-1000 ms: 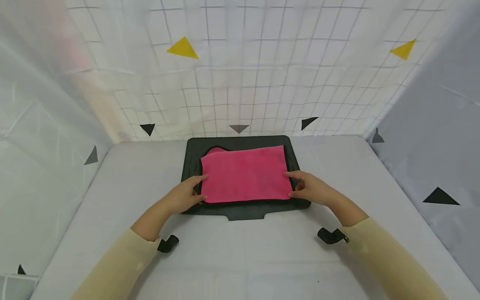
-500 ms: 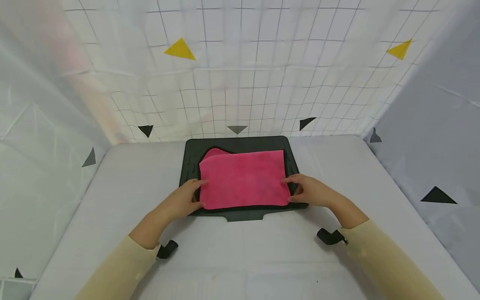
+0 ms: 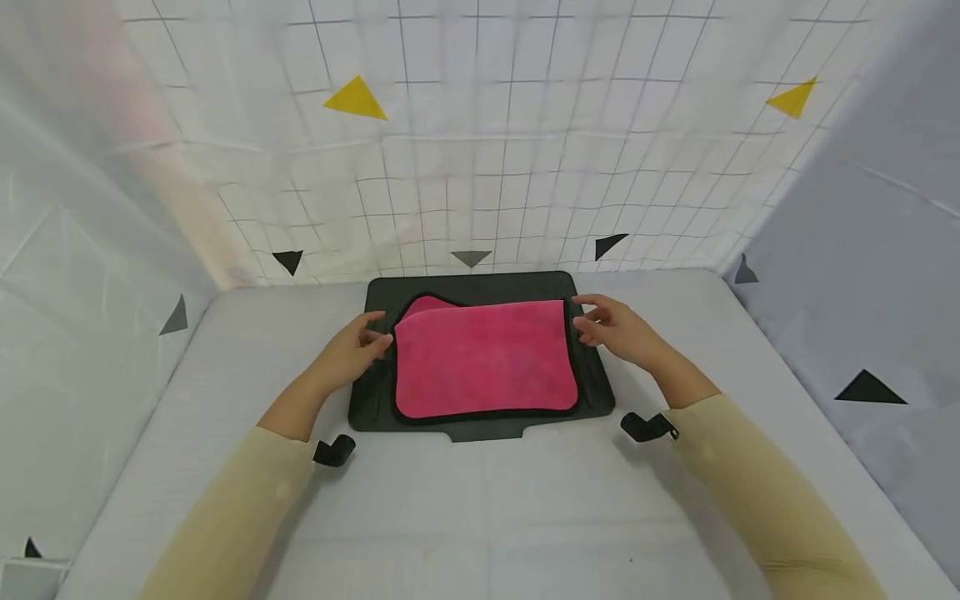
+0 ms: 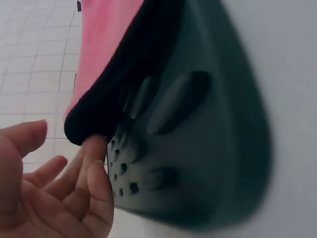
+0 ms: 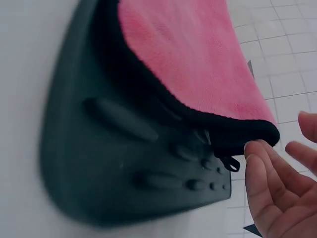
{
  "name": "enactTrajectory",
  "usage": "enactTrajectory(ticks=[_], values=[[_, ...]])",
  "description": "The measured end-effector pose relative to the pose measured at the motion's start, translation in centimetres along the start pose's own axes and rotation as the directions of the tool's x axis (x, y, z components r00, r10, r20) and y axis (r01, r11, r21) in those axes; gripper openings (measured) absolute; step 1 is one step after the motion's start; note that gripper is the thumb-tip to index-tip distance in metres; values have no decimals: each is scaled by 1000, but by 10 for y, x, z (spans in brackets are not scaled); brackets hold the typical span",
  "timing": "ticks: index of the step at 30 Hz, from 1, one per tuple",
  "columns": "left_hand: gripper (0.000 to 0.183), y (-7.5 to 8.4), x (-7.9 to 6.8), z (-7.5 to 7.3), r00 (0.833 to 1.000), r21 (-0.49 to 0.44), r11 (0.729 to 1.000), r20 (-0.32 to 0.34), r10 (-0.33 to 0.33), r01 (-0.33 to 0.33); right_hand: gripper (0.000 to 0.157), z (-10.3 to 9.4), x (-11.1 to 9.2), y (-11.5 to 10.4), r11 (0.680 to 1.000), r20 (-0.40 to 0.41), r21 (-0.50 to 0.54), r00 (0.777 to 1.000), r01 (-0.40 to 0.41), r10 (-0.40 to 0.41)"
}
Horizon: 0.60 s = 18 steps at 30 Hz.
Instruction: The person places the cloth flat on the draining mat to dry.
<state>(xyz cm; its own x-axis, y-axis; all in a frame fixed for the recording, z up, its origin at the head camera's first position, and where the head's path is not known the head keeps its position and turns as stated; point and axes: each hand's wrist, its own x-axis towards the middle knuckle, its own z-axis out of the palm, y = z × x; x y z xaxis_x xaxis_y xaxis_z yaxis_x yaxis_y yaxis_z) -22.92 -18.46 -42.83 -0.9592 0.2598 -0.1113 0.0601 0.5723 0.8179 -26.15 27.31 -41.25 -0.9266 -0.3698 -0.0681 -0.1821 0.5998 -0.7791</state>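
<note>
A folded pink cloth [image 3: 483,358] with black edging lies on a dark ridged tray [image 3: 487,429], its fold towards the far side. A corner of the lower layer shows at the back left. My left hand [image 3: 348,354] is at the cloth's left edge, thumb and fingers apart; in the left wrist view one fingertip of that hand [image 4: 74,188] meets the black edging [image 4: 91,124]. At the far right corner is my right hand [image 3: 618,333], loosely spread. The right wrist view has its fingertips [image 5: 255,148] at the edging, by a small black loop [image 5: 231,164].
The tray lies on a white-covered table [image 3: 480,517]. Behind it rises a white gridded sheet [image 3: 480,167] with yellow and black triangles; plain sheets [image 3: 862,275] close off both sides. A black wrist camera [image 3: 647,427] sits at each cuff.
Both hands have let go of the cloth's near side corners and moved away from me along its sides, fingers opening. The cloth had shifted slightly towards me and now lies down on the tray.
</note>
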Motion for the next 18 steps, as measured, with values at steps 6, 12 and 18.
enactTrajectory(ticks=[6, 12, 18], values=[[53, 1, 23, 2, 999, -73, 997, -20, -29, 28, 58, 4, 25, 0, 986, -24, 120, 992, -118, 121], [48, 0, 38, 8, 998, -83, 996, -36, -45, 42, 62, 7, 39, -1, 960, 2, 211, 982, -187, 191], [41, -1, 44, 15, 997, -38, 998, -59, -49, 47, 57, 11, 47, -5, 949, 4, 218, 973, -228, 233]])
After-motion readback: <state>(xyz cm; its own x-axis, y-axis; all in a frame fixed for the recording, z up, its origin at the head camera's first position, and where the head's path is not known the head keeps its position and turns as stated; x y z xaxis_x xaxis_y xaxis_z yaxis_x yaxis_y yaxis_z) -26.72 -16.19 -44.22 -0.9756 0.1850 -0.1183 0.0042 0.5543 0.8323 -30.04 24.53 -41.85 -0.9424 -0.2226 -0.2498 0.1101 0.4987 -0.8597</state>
